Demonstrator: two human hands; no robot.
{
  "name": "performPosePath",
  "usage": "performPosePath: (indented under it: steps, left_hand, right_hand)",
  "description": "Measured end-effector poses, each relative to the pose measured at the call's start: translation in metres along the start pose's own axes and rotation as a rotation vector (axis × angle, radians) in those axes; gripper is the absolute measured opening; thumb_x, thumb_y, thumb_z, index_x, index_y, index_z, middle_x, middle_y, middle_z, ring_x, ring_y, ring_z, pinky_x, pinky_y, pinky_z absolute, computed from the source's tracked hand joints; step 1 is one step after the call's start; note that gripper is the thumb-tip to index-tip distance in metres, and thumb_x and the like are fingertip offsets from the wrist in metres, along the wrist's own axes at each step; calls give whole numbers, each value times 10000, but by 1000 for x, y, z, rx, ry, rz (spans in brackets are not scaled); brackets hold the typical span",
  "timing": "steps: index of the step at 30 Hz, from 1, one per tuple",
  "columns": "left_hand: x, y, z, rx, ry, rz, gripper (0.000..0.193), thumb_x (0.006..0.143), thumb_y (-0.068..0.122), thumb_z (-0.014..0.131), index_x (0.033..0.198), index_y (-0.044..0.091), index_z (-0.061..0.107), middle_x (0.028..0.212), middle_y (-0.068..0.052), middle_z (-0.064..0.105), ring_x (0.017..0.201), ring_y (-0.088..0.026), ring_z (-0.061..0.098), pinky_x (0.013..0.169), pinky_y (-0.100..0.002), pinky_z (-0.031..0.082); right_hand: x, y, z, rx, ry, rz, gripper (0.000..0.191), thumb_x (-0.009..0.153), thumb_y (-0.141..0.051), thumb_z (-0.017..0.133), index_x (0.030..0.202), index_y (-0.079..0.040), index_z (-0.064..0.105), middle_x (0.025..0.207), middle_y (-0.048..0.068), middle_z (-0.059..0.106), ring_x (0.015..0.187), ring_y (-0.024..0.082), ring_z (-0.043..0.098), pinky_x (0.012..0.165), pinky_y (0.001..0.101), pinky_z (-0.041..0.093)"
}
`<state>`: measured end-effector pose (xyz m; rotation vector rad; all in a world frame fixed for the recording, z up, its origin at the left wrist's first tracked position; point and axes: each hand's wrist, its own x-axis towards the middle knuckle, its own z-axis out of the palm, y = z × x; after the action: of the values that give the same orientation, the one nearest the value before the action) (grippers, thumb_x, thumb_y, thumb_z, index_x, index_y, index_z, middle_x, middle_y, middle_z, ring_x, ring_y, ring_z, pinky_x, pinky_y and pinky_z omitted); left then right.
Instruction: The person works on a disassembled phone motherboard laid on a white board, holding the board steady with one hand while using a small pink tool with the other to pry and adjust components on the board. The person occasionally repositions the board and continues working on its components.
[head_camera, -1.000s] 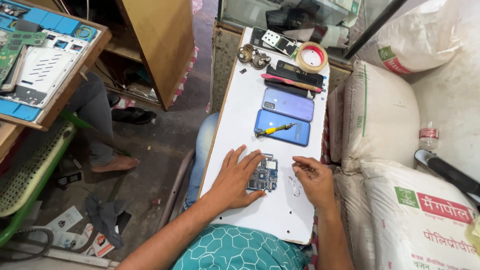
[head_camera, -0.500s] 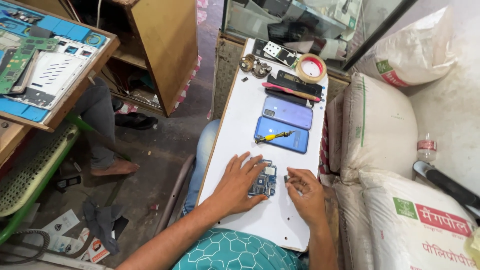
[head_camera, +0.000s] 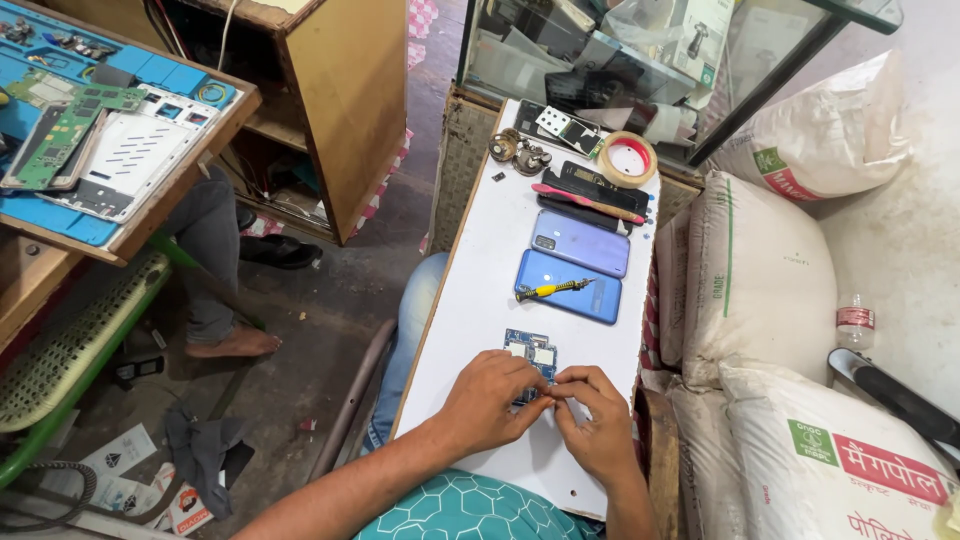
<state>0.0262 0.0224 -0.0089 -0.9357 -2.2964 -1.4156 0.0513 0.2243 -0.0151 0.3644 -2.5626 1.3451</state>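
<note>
A: What have I got under the hands?

B: A small phone circuit board (head_camera: 532, 357) lies flat on the white bench (head_camera: 480, 300), near its close end. My left hand (head_camera: 490, 400) rests on the board's near edge, fingers curled down onto it. My right hand (head_camera: 598, 425) meets it from the other side, thumb and forefinger pinched together right at the board's lower corner. If something tiny sits in that pinch I cannot tell; it is too small to see.

A: So both closed?

B: Both mostly closed, fingertips touching each other over the board. Neither has lifted the board; it is flat on the bench.

A: How far along does the work look?

B: My judgement: partway. The board is already out of its phone and bare. Further up the bench a blue phone back (head_camera: 568, 286) lies with a yellow-handled screwdriver (head_camera: 552, 291) resting across it, not in either hand. Just beyond, touching it, is a purple phone back (head_camera: 581, 243). Past those, a dark phone frame (head_camera: 590, 185) with a pink tool (head_camera: 587, 201) lying on it, a roll of tape (head_camera: 627, 158), and a few small metal parts (head_camera: 519, 152). Nothing has gone back together, so reassembly is left.

A: Anything else nearby?

B: White sacks (head_camera: 760, 290) just beside the bench on the right, and another workbench (head_camera: 150, 200) with a green board off to the left.
</note>
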Motion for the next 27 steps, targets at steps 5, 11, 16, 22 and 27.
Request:
performPosePath:
  steps: [5,11,16,22,27]
  left_hand:
    - [-3,-1,0,-27,-17,-19,149,876,211,785,882,80,713,825,-65,714,810,-264,698,801,-398,510]
    - [-4,-1,0,-16,-33,-14,151,859,201,792,890,75,715,820,-70,710,790,-270,691,775,-401,506]
    - [-6,-3,3,-20,-29,-40,140,858,196,791,902,87,714,830,-49,718,776,-241,694,757,-387,508]
    - [-7,-6,8,25,28,-18,185,837,179,786,971,79,706,892,-62,704,763,-251,681,686,-377,516]
    - [-8,-6,9,37,11,-36,158,858,194,788,939,90,703,873,-54,692,735,-243,673,665,-373,513]
  right_hand:
    - [-2,5,4,-72,41,-22,177,757,17,750,919,-42,792,1028,50,711,898,166,729,777,287,580]
    - [-1,7,5,-46,52,-54,191,749,29,749,925,-36,784,1061,55,703,920,164,728,783,285,595]
    - [-4,10,5,-65,77,-78,179,755,28,750,915,-48,778,1067,55,707,922,160,740,784,269,605]
    - [-9,13,3,-38,66,-111,208,765,32,750,951,-58,777,1062,67,717,933,171,738,788,275,605]
    - [-10,13,4,-41,74,-118,226,768,34,760,972,-64,771,1055,74,733,932,170,743,788,280,606]
